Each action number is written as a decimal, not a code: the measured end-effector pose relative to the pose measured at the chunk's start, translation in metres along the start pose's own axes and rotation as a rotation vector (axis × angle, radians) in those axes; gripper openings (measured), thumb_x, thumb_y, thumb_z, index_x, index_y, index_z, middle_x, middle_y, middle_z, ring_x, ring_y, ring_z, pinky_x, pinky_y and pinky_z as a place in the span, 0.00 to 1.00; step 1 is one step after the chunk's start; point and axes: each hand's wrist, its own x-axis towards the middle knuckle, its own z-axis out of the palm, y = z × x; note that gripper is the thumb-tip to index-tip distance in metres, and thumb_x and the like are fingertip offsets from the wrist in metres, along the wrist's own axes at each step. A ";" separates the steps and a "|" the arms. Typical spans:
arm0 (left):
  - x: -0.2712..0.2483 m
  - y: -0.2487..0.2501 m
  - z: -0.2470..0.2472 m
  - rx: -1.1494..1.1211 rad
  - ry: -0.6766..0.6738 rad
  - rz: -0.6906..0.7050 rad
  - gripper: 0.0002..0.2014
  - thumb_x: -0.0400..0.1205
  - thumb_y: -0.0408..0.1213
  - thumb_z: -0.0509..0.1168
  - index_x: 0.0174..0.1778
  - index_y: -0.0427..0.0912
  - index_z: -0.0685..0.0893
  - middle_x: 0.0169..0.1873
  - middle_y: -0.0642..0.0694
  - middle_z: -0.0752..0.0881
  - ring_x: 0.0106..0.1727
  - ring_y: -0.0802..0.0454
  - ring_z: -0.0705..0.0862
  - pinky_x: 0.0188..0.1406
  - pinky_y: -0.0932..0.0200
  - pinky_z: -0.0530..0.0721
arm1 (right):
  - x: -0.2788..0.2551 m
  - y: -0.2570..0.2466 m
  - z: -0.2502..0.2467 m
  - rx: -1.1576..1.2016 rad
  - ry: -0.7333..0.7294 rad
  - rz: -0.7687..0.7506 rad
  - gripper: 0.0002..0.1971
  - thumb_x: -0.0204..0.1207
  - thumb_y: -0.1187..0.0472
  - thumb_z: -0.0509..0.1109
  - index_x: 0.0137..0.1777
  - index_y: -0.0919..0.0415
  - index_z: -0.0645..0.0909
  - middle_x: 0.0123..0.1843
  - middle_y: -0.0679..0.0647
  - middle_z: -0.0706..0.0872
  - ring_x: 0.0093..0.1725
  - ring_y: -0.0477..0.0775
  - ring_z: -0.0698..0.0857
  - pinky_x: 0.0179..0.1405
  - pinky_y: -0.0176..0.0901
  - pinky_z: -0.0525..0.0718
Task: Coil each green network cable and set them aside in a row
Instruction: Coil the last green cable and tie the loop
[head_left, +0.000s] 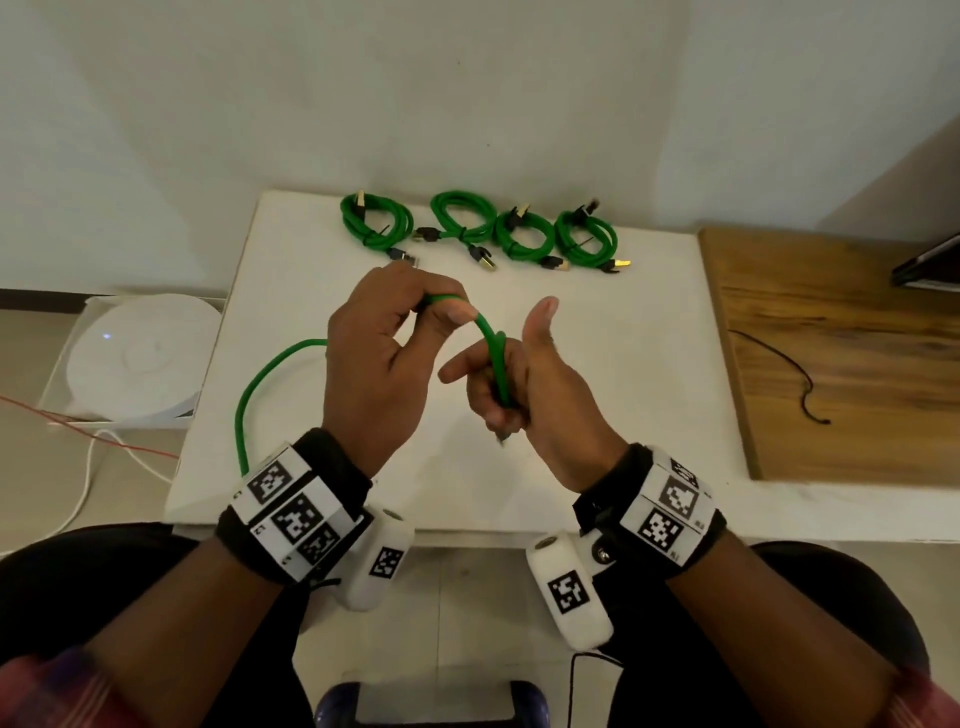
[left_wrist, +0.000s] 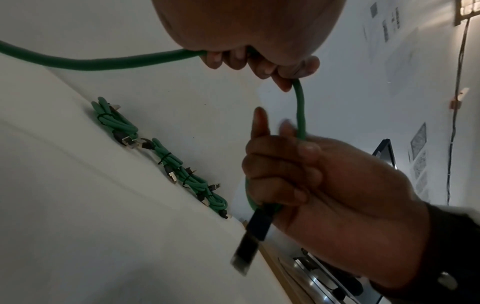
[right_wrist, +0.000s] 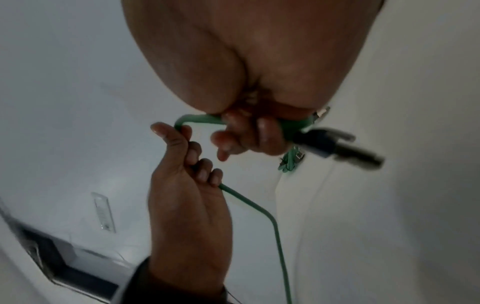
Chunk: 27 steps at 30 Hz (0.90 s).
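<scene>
Both hands hold one loose green network cable (head_left: 491, 345) above the white table (head_left: 623, 364). My right hand (head_left: 519, 384) grips the cable near its end, thumb raised; the black plug (left_wrist: 253, 236) hangs out below the fist. My left hand (head_left: 395, 338) pinches the cable a short way along, so a small arch spans between the hands. The rest of the cable (head_left: 249, 395) trails left in a curve and drops past the table's left edge. Several coiled, tied green cables (head_left: 478, 228) lie in a row at the table's far edge.
A wooden board (head_left: 841, 353) with a thin black wire (head_left: 784, 374) lies on the right. Left of the table, a round white device (head_left: 140, 353) sits in a box on the floor, with red and white wires beside it. A wall stands behind the table.
</scene>
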 end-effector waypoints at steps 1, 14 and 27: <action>0.000 -0.001 0.000 -0.007 0.010 -0.022 0.06 0.87 0.33 0.66 0.46 0.48 0.84 0.41 0.55 0.86 0.44 0.46 0.84 0.45 0.44 0.82 | 0.000 -0.001 0.000 0.048 -0.037 0.032 0.50 0.79 0.26 0.31 0.51 0.61 0.88 0.27 0.55 0.73 0.29 0.50 0.69 0.34 0.48 0.70; 0.004 -0.008 -0.001 -0.004 -0.005 -0.217 0.09 0.88 0.44 0.69 0.50 0.43 0.90 0.43 0.52 0.90 0.43 0.53 0.85 0.48 0.41 0.84 | 0.000 -0.007 -0.002 0.527 -0.413 0.125 0.48 0.71 0.17 0.37 0.35 0.63 0.76 0.25 0.53 0.55 0.26 0.52 0.52 0.29 0.50 0.47; -0.007 -0.016 0.011 0.055 -0.566 -0.262 0.11 0.91 0.51 0.58 0.56 0.64 0.86 0.31 0.49 0.82 0.32 0.60 0.78 0.37 0.67 0.76 | -0.001 -0.022 -0.034 0.955 -0.078 -0.027 0.30 0.87 0.40 0.53 0.23 0.50 0.59 0.19 0.46 0.51 0.19 0.48 0.47 0.18 0.39 0.46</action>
